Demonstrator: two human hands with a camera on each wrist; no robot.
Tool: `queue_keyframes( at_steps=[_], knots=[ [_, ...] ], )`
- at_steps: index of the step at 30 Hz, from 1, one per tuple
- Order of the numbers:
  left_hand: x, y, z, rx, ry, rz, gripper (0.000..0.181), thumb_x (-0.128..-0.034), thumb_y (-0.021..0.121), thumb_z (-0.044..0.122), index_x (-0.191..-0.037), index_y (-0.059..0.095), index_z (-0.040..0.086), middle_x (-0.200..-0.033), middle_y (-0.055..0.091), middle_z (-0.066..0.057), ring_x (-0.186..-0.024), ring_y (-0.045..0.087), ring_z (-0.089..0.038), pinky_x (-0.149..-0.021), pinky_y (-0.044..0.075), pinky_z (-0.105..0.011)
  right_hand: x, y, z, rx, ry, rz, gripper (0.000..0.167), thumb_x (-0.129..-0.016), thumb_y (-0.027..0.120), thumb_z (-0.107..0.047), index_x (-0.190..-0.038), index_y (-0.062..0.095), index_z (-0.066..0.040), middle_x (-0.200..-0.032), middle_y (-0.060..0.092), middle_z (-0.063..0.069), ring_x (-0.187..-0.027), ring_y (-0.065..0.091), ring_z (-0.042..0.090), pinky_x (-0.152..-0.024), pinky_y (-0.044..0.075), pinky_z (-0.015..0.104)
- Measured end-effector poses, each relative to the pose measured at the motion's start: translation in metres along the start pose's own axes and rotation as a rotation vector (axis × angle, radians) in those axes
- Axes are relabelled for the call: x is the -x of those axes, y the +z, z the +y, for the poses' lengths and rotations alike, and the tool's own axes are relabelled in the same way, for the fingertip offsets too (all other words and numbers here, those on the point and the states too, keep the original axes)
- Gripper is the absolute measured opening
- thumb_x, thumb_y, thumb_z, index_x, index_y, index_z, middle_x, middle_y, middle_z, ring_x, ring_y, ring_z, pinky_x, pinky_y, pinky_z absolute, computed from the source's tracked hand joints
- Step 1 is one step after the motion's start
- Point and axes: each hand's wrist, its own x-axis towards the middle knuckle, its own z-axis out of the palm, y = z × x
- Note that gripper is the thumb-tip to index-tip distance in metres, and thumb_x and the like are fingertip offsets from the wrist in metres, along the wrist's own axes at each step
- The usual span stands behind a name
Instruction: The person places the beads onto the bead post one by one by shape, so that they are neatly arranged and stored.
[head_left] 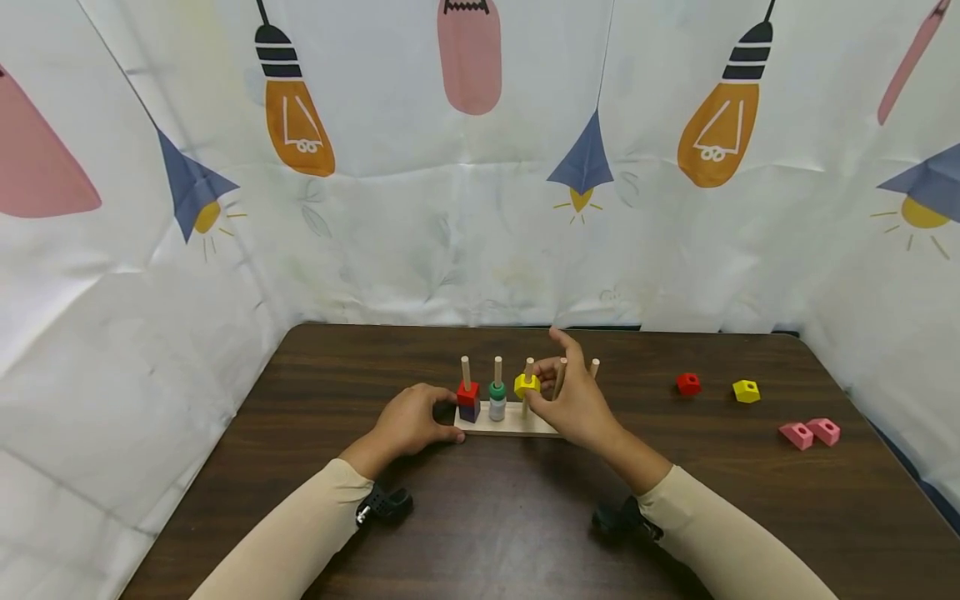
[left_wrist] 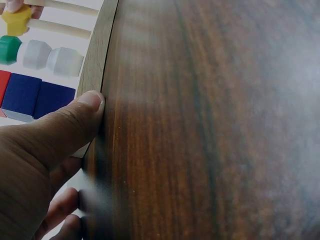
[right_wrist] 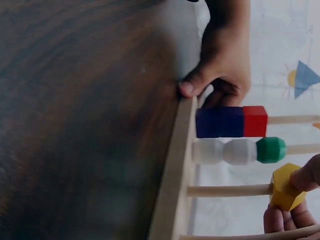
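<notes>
A wooden peg board (head_left: 504,423) with several upright pegs stands on the table. My left hand (head_left: 411,419) grips its left end, thumb (left_wrist: 85,112) on the front edge and fingers behind. Two dark blue blocks (right_wrist: 220,122) with a red block (head_left: 468,393) on top fill the leftmost peg. On the second peg, a green bead (right_wrist: 271,150) tops two white beads (left_wrist: 37,55). My right hand (head_left: 579,408) pinches a yellow faceted block (head_left: 527,386) threaded high on the third peg, bare peg showing below it. The two pegs farther right stand partly behind this hand.
To the right on the brown table (head_left: 465,533) lie a red block (head_left: 687,383), a yellow block (head_left: 746,391) and two pink slanted blocks (head_left: 797,435), each with a hole. A white patterned cloth (head_left: 465,242) hangs behind the table.
</notes>
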Motion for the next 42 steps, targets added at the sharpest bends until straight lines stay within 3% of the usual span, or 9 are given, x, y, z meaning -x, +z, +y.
queue_keyframes(
  at_steps=[4,12,26,42],
  knots=[
    [0.0,0.0,0.0,-0.001,-0.003,-0.001,0.057,-0.0712,0.094,0.043,-0.119,0.076,0.019,-0.117,0.072,0.002,-0.118,0.062,-0.028,-0.096,0.05,-0.05,0.002,0.003,0.006,-0.015,0.04,-0.033,0.09,-0.086,0.077,0.004,-0.156,0.021,-0.004,-0.113,0.067,0.01,-0.095,0.066,0.02,-0.087,0.056,0.037],
    [0.0,-0.001,0.001,0.006,-0.005,-0.006,0.057,-0.0718,0.094,0.043,-0.12,0.076,0.019,-0.119,0.071,0.0,-0.12,0.062,-0.029,-0.097,0.05,-0.051,0.006,0.009,0.015,-0.026,0.103,-0.042,0.064,-0.087,0.078,0.0,-0.141,0.044,-0.001,-0.112,0.067,0.009,-0.096,0.066,0.021,-0.088,0.056,0.038],
    [0.0,-0.001,0.002,0.011,-0.007,-0.006,0.057,-0.0718,0.094,0.042,-0.12,0.076,0.018,-0.117,0.072,0.001,-0.119,0.062,-0.028,-0.097,0.05,-0.05,0.011,0.02,0.029,-0.046,0.172,-0.032,0.058,-0.083,0.077,0.006,-0.134,0.049,0.0,-0.106,0.07,0.009,-0.095,0.067,0.021,-0.088,0.055,0.04],
    [0.0,-0.001,0.003,0.005,-0.006,-0.006,0.056,-0.0716,0.094,0.042,-0.119,0.077,0.018,-0.117,0.072,0.0,-0.118,0.062,-0.028,-0.098,0.05,-0.05,0.012,0.02,0.028,0.003,0.179,-0.054,0.06,-0.085,0.072,0.009,-0.138,0.045,0.002,-0.111,0.073,0.013,-0.097,0.07,0.024,-0.086,0.056,0.043]
  ],
)
